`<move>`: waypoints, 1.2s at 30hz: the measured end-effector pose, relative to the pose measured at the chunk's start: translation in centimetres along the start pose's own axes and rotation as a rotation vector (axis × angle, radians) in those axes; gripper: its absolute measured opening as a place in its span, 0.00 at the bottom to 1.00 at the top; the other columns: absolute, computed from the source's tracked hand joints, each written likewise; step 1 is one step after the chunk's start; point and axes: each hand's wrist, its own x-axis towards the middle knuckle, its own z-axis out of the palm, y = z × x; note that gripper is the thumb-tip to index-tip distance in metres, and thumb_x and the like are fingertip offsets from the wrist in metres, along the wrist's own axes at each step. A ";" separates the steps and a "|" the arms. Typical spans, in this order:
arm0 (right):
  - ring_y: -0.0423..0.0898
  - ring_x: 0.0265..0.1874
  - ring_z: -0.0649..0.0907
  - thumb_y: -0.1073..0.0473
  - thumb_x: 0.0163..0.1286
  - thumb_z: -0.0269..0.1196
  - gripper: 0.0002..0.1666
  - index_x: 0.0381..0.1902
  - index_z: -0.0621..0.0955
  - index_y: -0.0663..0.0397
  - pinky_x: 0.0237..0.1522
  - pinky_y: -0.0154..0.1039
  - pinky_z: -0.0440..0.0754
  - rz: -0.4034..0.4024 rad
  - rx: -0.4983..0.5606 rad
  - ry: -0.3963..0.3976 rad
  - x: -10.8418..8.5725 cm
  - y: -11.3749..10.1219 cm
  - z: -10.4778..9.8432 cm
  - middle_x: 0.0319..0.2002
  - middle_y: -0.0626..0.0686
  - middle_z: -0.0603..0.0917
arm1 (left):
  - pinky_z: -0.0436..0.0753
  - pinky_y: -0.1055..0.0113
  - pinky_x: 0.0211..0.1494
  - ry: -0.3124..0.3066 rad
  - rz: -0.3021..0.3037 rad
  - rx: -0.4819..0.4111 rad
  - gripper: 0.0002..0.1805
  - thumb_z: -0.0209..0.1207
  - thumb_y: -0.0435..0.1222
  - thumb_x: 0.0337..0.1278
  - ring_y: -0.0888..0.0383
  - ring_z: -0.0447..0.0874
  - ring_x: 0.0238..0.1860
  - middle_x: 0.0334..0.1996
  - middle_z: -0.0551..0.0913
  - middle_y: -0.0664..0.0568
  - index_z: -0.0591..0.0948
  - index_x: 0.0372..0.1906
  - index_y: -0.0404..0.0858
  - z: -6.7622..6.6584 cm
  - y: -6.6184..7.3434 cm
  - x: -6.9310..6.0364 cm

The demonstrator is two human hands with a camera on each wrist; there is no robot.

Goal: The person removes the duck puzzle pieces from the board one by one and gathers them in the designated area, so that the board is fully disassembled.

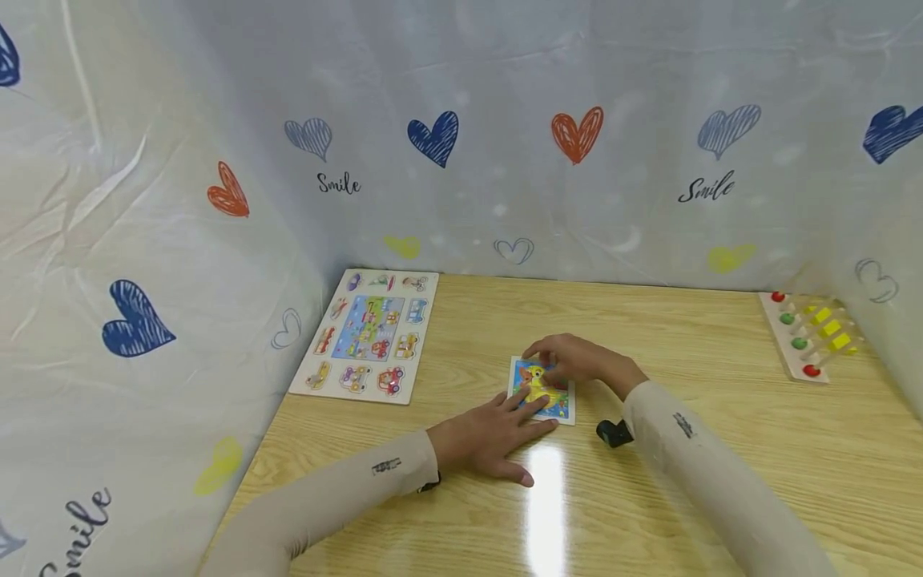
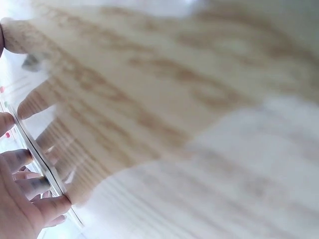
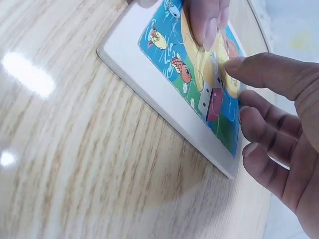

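Note:
A small duck picture puzzle with a white frame lies flat on the wooden table. My left hand rests on its near left side, fingers spread and fairly straight, thumb out on the tabletop. From the far right, my right hand curls over the puzzle. In the right wrist view, the thumb of this hand touches the yellow part of the picture and the other fingers bend down by the board's edge. Fish and flowers show on the puzzle there. The hands hide much of the picture.
At the back left lies a larger vehicle puzzle board. A wooden peg board with red and green balls and a yellow part stands far right. Heart-printed sheeting walls the table's back and left. A dark object sits by the right wrist.

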 end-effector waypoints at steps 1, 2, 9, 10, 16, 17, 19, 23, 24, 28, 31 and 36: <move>0.46 0.40 0.80 0.60 0.67 0.69 0.28 0.64 0.78 0.57 0.46 0.43 0.80 0.000 -0.003 -0.007 0.1 -0.1 0.0 0.46 0.53 0.83 | 0.60 0.44 0.77 0.000 -0.001 0.000 0.49 0.41 0.72 0.64 0.40 0.40 0.81 0.82 0.44 0.46 0.47 0.82 0.54 0.0 0.0 0.0; 0.47 0.42 0.80 0.61 0.67 0.69 0.28 0.64 0.78 0.56 0.47 0.43 0.80 0.002 -0.007 -0.016 0.2 -0.1 -0.1 0.47 0.53 0.83 | 0.60 0.44 0.77 -0.003 -0.004 0.000 0.49 0.41 0.72 0.64 0.40 0.40 0.81 0.82 0.44 0.46 0.47 0.82 0.54 0.0 0.0 0.0; 0.45 0.43 0.79 0.63 0.67 0.66 0.29 0.66 0.77 0.52 0.48 0.44 0.79 0.016 -0.039 -0.079 0.7 -0.5 -0.3 0.49 0.53 0.81 | 0.59 0.44 0.77 -0.022 -0.013 -0.003 0.50 0.40 0.74 0.63 0.40 0.39 0.81 0.82 0.42 0.48 0.45 0.82 0.55 0.1 -0.1 0.3; 0.45 0.42 0.78 0.64 0.67 0.66 0.30 0.67 0.77 0.51 0.47 0.43 0.79 0.017 -0.041 -0.085 0.7 -0.5 -0.3 0.48 0.53 0.80 | 0.59 0.44 0.77 -0.024 -0.013 -0.006 0.50 0.40 0.74 0.63 0.40 0.39 0.81 0.82 0.42 0.48 0.45 0.82 0.55 0.1 -0.1 0.3; 0.45 0.40 0.77 0.66 0.63 0.66 0.32 0.67 0.77 0.51 0.42 0.41 0.78 0.005 -0.052 -0.098 1.0 -0.4 -0.4 0.47 0.53 0.79 | 0.60 0.44 0.77 -0.022 -0.007 -0.016 0.49 0.41 0.73 0.63 0.39 0.40 0.81 0.82 0.43 0.47 0.46 0.82 0.55 0.1 -0.1 0.4; 0.45 0.40 0.77 0.66 0.63 0.66 0.32 0.67 0.77 0.51 0.43 0.41 0.78 0.005 -0.056 -0.099 1.1 -0.3 -0.5 0.48 0.53 0.79 | 0.60 0.44 0.77 -0.022 -0.008 -0.014 0.49 0.41 0.73 0.63 0.39 0.40 0.81 0.82 0.43 0.47 0.45 0.82 0.55 0.1 -0.1 0.4; 0.45 0.42 0.78 0.65 0.63 0.67 0.32 0.66 0.77 0.50 0.44 0.41 0.79 0.007 -0.062 -0.101 1.2 -0.2 -0.5 0.48 0.53 0.80 | 0.60 0.44 0.77 -0.024 -0.008 -0.009 0.49 0.40 0.73 0.63 0.40 0.39 0.81 0.82 0.42 0.47 0.45 0.82 0.55 0.2 -0.1 0.4; 0.45 0.42 0.79 0.64 0.63 0.68 0.32 0.66 0.77 0.49 0.44 0.41 0.80 0.017 -0.064 -0.108 1.2 -0.2 -0.5 0.48 0.52 0.80 | 0.60 0.44 0.77 -0.030 -0.011 -0.007 0.49 0.40 0.73 0.63 0.39 0.39 0.81 0.82 0.42 0.47 0.45 0.82 0.55 0.2 -0.1 0.5; 0.45 0.42 0.78 0.64 0.63 0.68 0.32 0.66 0.78 0.49 0.44 0.41 0.80 0.018 -0.066 -0.109 1.2 -0.3 -0.5 0.48 0.52 0.80 | 0.60 0.44 0.77 -0.032 -0.011 -0.008 0.49 0.41 0.73 0.63 0.39 0.39 0.81 0.82 0.42 0.47 0.45 0.82 0.55 0.2 -0.1 0.5; 0.44 0.41 0.78 0.64 0.64 0.68 0.31 0.66 0.78 0.49 0.44 0.41 0.79 0.020 -0.089 -0.109 1.3 -0.6 -0.5 0.47 0.52 0.79 | 0.59 0.44 0.77 -0.039 -0.014 -0.012 0.49 0.41 0.73 0.64 0.39 0.39 0.81 0.82 0.42 0.47 0.44 0.82 0.55 0.0 -0.1 0.5; 0.44 0.39 0.78 0.64 0.64 0.68 0.31 0.66 0.78 0.48 0.43 0.40 0.79 0.028 -0.112 -0.106 1.4 -0.7 -0.3 0.47 0.51 0.79 | 0.59 0.44 0.77 -0.046 -0.020 -0.018 0.49 0.41 0.73 0.63 0.40 0.39 0.81 0.82 0.42 0.48 0.44 0.82 0.56 0.0 -0.1 0.5; 0.44 0.38 0.78 0.64 0.63 0.69 0.32 0.67 0.78 0.47 0.41 0.39 0.78 0.051 -0.149 -0.091 1.3 -1.0 -0.2 0.47 0.53 0.78 | 0.59 0.43 0.77 -0.037 -0.017 -0.022 0.49 0.41 0.73 0.64 0.40 0.39 0.81 0.82 0.42 0.48 0.44 0.82 0.55 0.1 -0.2 0.4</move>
